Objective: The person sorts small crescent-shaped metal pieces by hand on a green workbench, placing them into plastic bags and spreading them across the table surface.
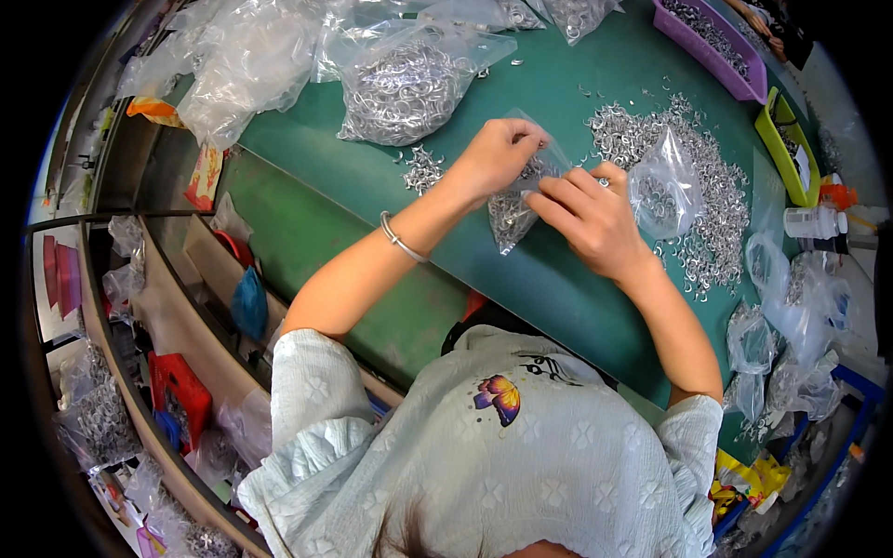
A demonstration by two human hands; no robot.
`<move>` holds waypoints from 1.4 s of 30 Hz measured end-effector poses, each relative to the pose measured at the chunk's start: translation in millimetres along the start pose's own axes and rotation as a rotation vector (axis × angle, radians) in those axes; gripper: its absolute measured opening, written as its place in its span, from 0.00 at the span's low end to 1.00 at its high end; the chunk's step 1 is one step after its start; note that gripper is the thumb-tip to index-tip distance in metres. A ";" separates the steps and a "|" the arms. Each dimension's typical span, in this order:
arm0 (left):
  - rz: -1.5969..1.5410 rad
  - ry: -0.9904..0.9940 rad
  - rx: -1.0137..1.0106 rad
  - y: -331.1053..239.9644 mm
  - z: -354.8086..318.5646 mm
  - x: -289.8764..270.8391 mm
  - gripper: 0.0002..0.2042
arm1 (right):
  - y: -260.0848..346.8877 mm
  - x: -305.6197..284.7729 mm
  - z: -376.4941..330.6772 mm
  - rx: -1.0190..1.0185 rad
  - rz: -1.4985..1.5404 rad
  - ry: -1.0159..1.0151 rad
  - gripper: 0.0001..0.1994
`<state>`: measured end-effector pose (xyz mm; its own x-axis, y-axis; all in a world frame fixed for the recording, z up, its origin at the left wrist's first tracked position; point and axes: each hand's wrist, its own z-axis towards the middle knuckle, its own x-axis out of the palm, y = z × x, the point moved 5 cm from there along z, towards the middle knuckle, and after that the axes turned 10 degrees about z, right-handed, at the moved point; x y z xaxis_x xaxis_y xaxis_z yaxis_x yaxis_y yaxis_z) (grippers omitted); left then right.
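Between my hands is a small clear plastic bag (511,221) with silvery curved metal pieces in its lower part. My left hand (502,155) is closed on the bag's upper left edge, fingertips pinched together. At its right side my right hand (595,216) grips the bag with bent fingers. Right of my right hand, another clear plastic bag (666,186) rests on a broad loose heap of the same metal pieces (712,223). A little pile of pieces (423,170) lies just left of my left wrist.
A large filled clear bag (406,91) stands at the back left beside crumpled empty bags (246,79). A purple bin (716,46) and a lime-green bin (791,149) line the far right. A white bottle (815,222) and plastic bags (805,307) sit along the right edge.
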<state>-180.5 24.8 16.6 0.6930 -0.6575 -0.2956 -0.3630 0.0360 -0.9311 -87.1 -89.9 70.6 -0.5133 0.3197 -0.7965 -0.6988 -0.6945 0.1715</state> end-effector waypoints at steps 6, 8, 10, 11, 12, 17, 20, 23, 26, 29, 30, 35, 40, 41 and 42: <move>0.360 0.057 0.213 -14.1 -5.5 -7.4 0.12 | -2.1 -4.8 -7.8 0.013 0.026 -0.001 0.11; 0.539 0.045 0.366 -19.2 -10.6 -7.6 0.11 | -2.8 -7.2 -9.9 0.032 0.039 0.001 0.11; 0.652 0.025 0.491 -19.5 -15.2 -6.4 0.10 | -4.8 -8.6 -11.6 0.046 0.053 0.009 0.11; 0.658 0.028 0.501 -19.6 -16.4 -7.6 0.10 | -5.9 -8.8 -12.4 0.050 0.062 0.015 0.12; 0.663 0.030 0.510 -22.5 -17.4 -9.9 0.09 | -6.7 -8.9 -13.2 0.053 0.070 0.022 0.12; 0.611 0.146 0.513 -42.2 -26.2 -23.1 0.09 | -16.4 -14.1 -20.5 0.115 0.083 -0.007 0.12; 0.768 0.067 0.734 -37.7 -31.4 -29.9 0.08 | -20.5 -16.1 -21.5 0.114 0.098 -0.028 0.12; 0.727 -0.031 0.806 -39.1 -35.8 -32.0 0.08 | -19.2 -22.0 -19.2 0.125 0.097 -0.061 0.14; 0.662 -0.090 0.886 -46.9 -38.7 -31.1 0.10 | -20.1 -32.2 -15.3 0.117 0.080 -0.100 0.15; 0.633 -0.101 0.958 -64.8 -45.4 -27.6 0.10 | -24.8 -47.8 -11.7 0.095 0.077 -0.160 0.16; 0.625 -0.100 0.983 -72.5 -49.8 -26.2 0.10 | -26.0 -53.2 -10.6 0.088 0.078 -0.183 0.17; 0.579 -0.030 1.101 -90.7 -77.5 -4.1 0.08 | -7.6 -69.5 -26.6 0.183 0.111 -0.207 0.17; 0.211 -0.236 0.942 -60.5 -69.5 -9.4 0.11 | -0.8 -68.6 -48.2 0.275 0.147 -0.202 0.17; 0.159 -0.200 0.842 -37.2 -57.9 -12.5 0.27 | 1.2 -70.3 -47.5 0.299 0.144 -0.186 0.17; 0.108 -0.145 0.722 -20.4 -52.6 -4.8 0.31 | 2.8 -71.7 -46.7 0.323 0.142 -0.170 0.16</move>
<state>-209.2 -12.3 48.3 0.7700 -0.5182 -0.3723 0.0314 0.6136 -0.7890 -29.0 -144.9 101.1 -0.6723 0.3559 -0.6491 -0.7218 -0.5097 0.4681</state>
